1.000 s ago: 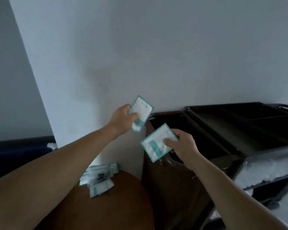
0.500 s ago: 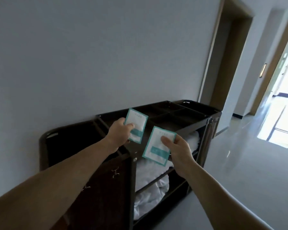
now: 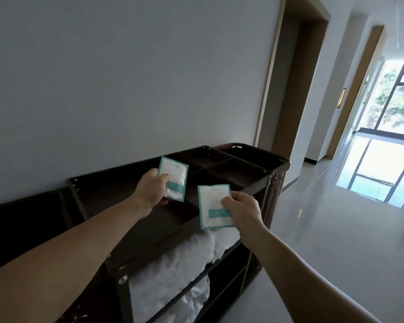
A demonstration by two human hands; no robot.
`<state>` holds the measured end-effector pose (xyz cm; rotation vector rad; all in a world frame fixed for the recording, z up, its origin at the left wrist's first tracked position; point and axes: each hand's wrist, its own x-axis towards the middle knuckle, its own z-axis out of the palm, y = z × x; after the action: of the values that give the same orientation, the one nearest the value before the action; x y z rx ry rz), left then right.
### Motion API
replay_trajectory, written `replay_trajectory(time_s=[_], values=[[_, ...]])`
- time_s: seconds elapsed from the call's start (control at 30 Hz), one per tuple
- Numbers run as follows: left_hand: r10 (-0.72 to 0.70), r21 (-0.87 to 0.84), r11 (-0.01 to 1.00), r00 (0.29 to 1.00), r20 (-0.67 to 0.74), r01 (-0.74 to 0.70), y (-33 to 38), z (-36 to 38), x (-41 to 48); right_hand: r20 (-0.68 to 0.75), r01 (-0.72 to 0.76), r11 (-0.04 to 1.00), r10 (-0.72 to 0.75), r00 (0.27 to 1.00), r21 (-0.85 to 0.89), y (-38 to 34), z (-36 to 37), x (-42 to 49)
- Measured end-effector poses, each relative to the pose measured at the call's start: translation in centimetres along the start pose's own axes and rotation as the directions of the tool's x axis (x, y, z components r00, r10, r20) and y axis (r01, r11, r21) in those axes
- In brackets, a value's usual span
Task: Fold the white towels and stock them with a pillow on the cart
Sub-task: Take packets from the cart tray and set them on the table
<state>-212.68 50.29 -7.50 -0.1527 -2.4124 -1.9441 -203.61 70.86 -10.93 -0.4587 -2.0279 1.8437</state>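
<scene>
A dark brown housekeeping cart stands against the wall, its top tray split into compartments. White folded towels or linen fill its upper shelf, and more white fabric lies on the shelf below. My left hand pinches a white packet with a teal border over the tray. Just in front of the tray's near rim, my right hand pinches a second white and teal packet. No pillow is in view.
A grey wall runs behind the cart. A glossy corridor floor stretches to the right toward a bright window. Wooden door frames line the wall beyond the cart's far end.
The view swung right from a round brown table with a packet pile to the cart. Both hands moved forward over the tray, still holding their packets.
</scene>
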Motion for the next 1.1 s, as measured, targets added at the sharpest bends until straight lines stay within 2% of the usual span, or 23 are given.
replay_trajectory(time_s=[0.13,0.3,0.4,0.57,0.77,0.93,1.03,1.1], values=[[-0.051,-0.038,0.998,0.998,-0.038,0.049,-0.2,1.3,7.2,0.113,0.014,0.998,-0.007,0.994,-0.059,-0.7,1.5,7.9],[-0.064,-0.012,0.998,0.991,-0.117,0.063,-0.6,0.8,14.0,0.141,0.033,0.996,-0.022,0.990,-0.077,-1.0,4.1,17.1],[-0.097,0.015,0.995,0.975,-0.201,0.102,-1.6,-0.5,16.7,0.182,0.036,0.990,-0.011,0.983,-0.133,-0.7,6.8,21.8],[-0.127,0.017,0.989,0.915,-0.384,0.144,-3.4,-2.9,20.4,0.303,0.140,0.952,-0.054,0.952,-0.271,0.2,13.7,30.1],[-0.184,0.033,0.968,0.797,-0.575,0.247,-4.8,-3.6,22.5,0.531,0.162,0.900,0.088,0.842,-0.405,3.9,23.0,37.5],[-0.222,0.032,0.942,0.691,-0.688,0.335,-6.0,-3.5,23.2,0.609,0.091,0.889,0.230,0.759,-0.449,7.1,29.1,41.7],[-0.268,0.013,0.924,0.672,-0.690,0.381,-7.3,-3.2,23.2,0.673,0.078,0.881,0.296,0.678,-0.467,9.1,31.6,42.0],[-0.283,0.002,0.919,0.662,-0.694,0.394,-8.1,-3.2,23.2,0.706,0.125,0.870,0.294,0.645,-0.477,9.9,32.6,42.1]])
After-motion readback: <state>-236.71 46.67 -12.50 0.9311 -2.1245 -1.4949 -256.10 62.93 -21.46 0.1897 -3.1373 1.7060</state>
